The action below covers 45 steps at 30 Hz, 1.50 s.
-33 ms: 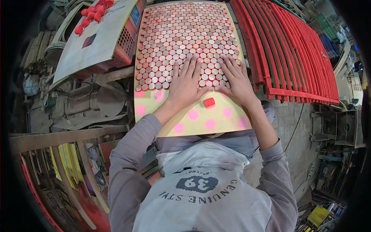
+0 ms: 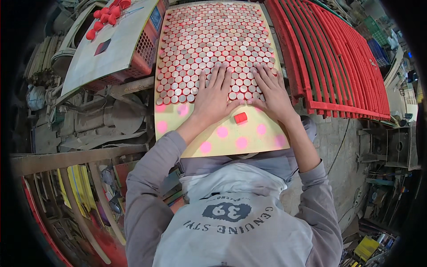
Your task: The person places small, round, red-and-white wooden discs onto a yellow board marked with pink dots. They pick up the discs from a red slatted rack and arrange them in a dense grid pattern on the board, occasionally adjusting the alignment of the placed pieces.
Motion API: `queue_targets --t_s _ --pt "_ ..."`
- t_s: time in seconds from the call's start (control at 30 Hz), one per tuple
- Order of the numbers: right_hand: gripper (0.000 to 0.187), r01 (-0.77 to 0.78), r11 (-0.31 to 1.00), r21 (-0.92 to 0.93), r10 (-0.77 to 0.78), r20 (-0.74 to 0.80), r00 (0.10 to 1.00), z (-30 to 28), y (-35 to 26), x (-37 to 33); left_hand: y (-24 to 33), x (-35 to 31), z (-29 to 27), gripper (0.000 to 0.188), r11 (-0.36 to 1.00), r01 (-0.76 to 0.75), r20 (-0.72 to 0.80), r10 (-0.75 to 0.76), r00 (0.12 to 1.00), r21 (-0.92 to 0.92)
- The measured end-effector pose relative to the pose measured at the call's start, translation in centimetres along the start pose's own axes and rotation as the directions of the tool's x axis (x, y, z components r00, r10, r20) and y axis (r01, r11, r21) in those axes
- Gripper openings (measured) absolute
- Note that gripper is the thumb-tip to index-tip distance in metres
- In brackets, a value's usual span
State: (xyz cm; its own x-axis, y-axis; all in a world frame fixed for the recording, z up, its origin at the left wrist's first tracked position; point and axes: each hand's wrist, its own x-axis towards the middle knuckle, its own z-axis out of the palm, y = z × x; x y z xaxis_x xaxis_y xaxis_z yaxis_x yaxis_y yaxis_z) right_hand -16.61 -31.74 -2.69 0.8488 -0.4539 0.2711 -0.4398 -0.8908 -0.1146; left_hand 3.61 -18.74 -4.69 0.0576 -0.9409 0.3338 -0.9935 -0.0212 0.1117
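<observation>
A pale yellow board (image 2: 195,149) with pink spots lies in front of me. Rows of small round discs (image 2: 213,38), pale on top with red sides, stand packed tightly over its far part. My left hand (image 2: 213,95) rests flat on the near edge of the discs, fingers stretched forward. Alongside it my right hand (image 2: 272,94) lies the same way, fingers slightly spread over the discs. The two thumbs point toward each other, nearly meeting. Just nearer than the thumbs, a small red cylindrical piece (image 2: 240,118) lies on its side, touched by neither hand.
To the right stands a rack of red slats (image 2: 342,62). At the left, a white panel (image 2: 100,58) on a red plastic crate (image 2: 141,55) carries several red rounded pieces (image 2: 104,18). A wooden frame (image 2: 80,155) is at the lower left.
</observation>
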Motion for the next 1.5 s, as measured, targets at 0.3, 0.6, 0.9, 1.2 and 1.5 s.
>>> queue_targets --t_s 0.3,0.6,0.9,1.2,1.5 --pt "0.109 -0.023 0.997 -0.07 0.026 0.041 0.999 -1.2 -0.6 0.1 0.0 0.1 -0.7 0.111 1.0 0.012 0.034 -0.013 0.999 0.003" --pt "0.118 -0.058 0.982 0.182 0.05 0.049 0.998 -2.5 0.8 -0.8 -1.2 0.1 -1.3 0.115 0.999 -0.05 0.072 0.049 0.996 0.0" --pt "0.115 -0.04 0.988 0.148 0.04 0.002 0.999 -0.5 1.0 -0.6 -1.7 0.5 -0.9 0.098 0.998 -0.067 0.12 0.066 0.991 0.011" --pt "0.107 -0.037 0.979 0.201 0.035 0.01 0.999 -0.1 1.1 -0.5 -1.5 0.7 -1.4 0.101 0.998 -0.056 0.161 0.051 0.986 0.031" --pt "0.108 -0.057 0.975 0.215 0.055 0.014 0.998 -0.2 1.1 -0.5 -1.2 0.5 -1.7 0.104 0.997 -0.075 0.098 0.077 0.992 -0.021"
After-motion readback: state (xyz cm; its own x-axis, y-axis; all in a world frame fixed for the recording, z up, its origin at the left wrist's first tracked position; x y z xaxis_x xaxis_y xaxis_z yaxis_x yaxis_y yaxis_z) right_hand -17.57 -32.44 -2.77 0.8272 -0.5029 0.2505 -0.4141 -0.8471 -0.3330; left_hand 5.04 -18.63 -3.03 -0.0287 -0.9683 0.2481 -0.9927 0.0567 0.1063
